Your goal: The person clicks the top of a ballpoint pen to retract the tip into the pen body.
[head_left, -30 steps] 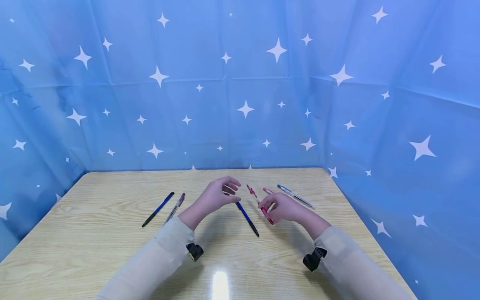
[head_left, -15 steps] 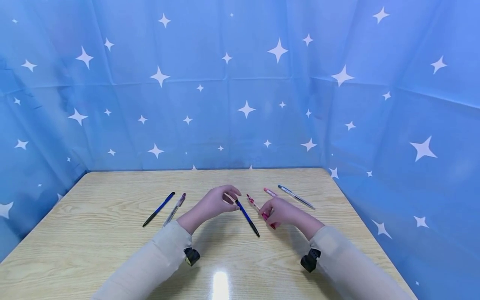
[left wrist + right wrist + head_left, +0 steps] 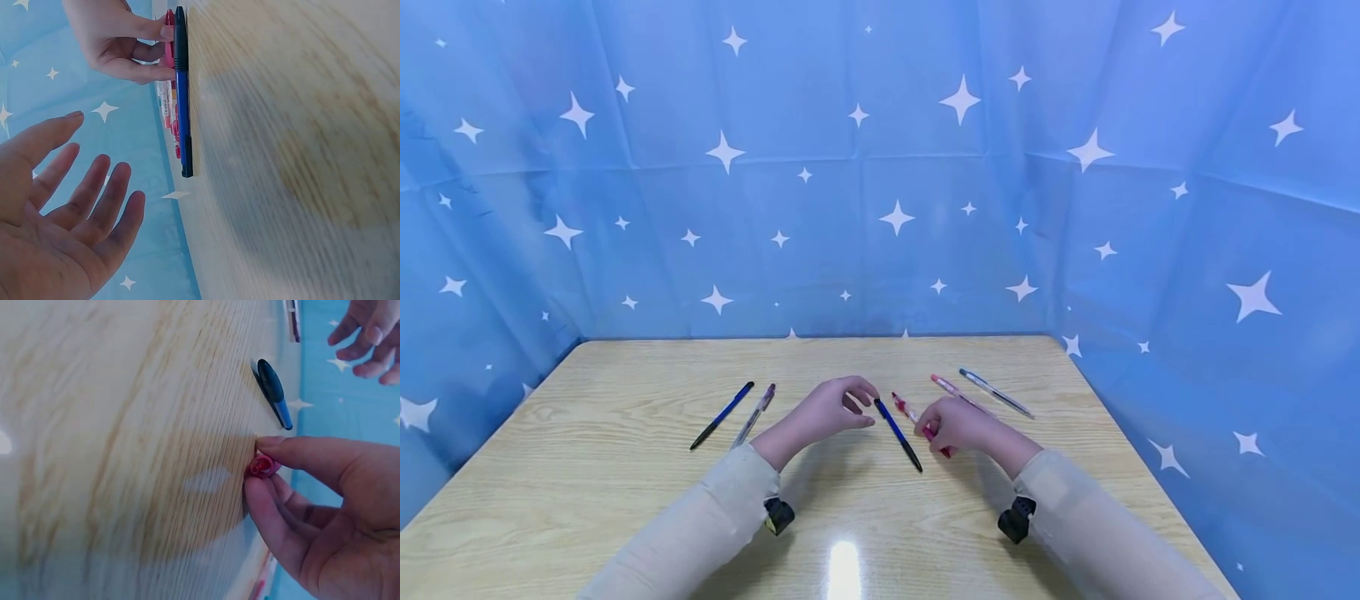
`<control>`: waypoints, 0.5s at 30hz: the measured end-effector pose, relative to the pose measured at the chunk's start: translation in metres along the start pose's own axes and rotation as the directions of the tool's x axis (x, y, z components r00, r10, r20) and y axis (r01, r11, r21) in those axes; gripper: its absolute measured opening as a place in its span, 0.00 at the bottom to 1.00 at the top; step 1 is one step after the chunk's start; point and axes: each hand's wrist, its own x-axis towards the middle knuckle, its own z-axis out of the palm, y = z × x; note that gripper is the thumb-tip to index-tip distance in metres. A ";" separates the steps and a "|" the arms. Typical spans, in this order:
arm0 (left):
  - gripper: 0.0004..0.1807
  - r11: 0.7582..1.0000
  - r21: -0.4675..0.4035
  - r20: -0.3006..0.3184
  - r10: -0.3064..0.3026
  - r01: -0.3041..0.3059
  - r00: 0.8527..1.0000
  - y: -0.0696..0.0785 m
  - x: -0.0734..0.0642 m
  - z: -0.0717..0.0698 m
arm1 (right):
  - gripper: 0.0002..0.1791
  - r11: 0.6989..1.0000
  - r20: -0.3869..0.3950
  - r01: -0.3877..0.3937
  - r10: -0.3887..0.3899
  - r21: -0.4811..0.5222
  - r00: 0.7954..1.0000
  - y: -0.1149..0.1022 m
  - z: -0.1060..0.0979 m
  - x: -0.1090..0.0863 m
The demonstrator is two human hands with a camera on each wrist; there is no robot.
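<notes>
My right hand (image 3: 958,423) pinches a red pen (image 3: 903,406) between thumb and fingers, low over the wooden table. The right wrist view shows the red pen's end (image 3: 262,466) between the fingertips, very close to the tabletop. Left of it a blue pen (image 3: 898,437) with black ends lies slanted on the table. My left hand (image 3: 826,410) hovers beside the blue pen's far end and holds nothing. Its fingers are spread and loosely bent in the left wrist view, apart from the blue pen (image 3: 182,100).
On the left lie another blue pen (image 3: 722,415) and a clear pen with a purplish end (image 3: 754,415). Right of my right hand are a pink pen (image 3: 953,388) and a clear pen with a blue end (image 3: 996,393). A starry blue curtain (image 3: 820,208) borders the table (image 3: 587,500).
My right hand has lowered the red pen toward the table. My left hand has come down and now sits slightly left of the blue pen's end. The other pens stay put.
</notes>
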 end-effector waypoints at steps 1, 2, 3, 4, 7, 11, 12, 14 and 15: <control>0.18 1.000 0.002 0.001 -0.003 0.003 1.000 0.000 0.000 0.000 | 0.16 1.000 0.001 0.005 -0.005 0.004 1.000 0.001 0.000 0.000; 0.19 1.000 0.002 0.003 -0.004 0.004 1.000 0.000 0.000 0.000 | 0.16 1.000 0.003 0.010 -0.010 0.013 1.000 0.001 -0.001 0.000; 0.19 1.000 0.003 0.005 -0.005 0.005 1.000 0.000 0.000 0.000 | 0.16 1.000 0.006 0.012 -0.012 0.025 1.000 0.002 -0.002 -0.001; 0.19 1.000 0.006 0.007 -0.006 0.006 1.000 0.000 0.000 0.000 | 0.16 0.999 0.010 0.012 -0.012 0.043 1.000 0.003 -0.003 -0.001; 0.18 1.000 0.014 0.014 -0.001 0.001 1.000 0.002 0.001 -0.001 | 0.16 0.995 0.022 0.022 -0.024 0.095 0.999 0.007 -0.010 -0.002; 0.17 1.000 0.029 0.024 0.004 -0.004 1.000 0.006 0.005 0.000 | 0.15 0.989 0.027 0.073 -0.077 0.130 0.997 0.016 -0.024 -0.006; 0.17 0.999 0.033 0.027 0.004 -0.005 1.000 0.007 0.006 0.001 | 0.15 0.986 0.025 0.092 -0.096 0.137 0.995 0.019 -0.028 -0.007; 0.17 0.999 0.042 0.031 0.010 -0.011 0.999 0.009 0.008 0.002 | 0.16 0.979 0.018 0.130 -0.135 0.158 0.991 0.025 -0.035 -0.010; 0.18 0.999 0.048 0.034 0.016 -0.017 0.999 0.010 0.010 0.003 | 0.16 0.974 0.011 0.148 -0.152 0.169 0.988 0.027 -0.039 -0.011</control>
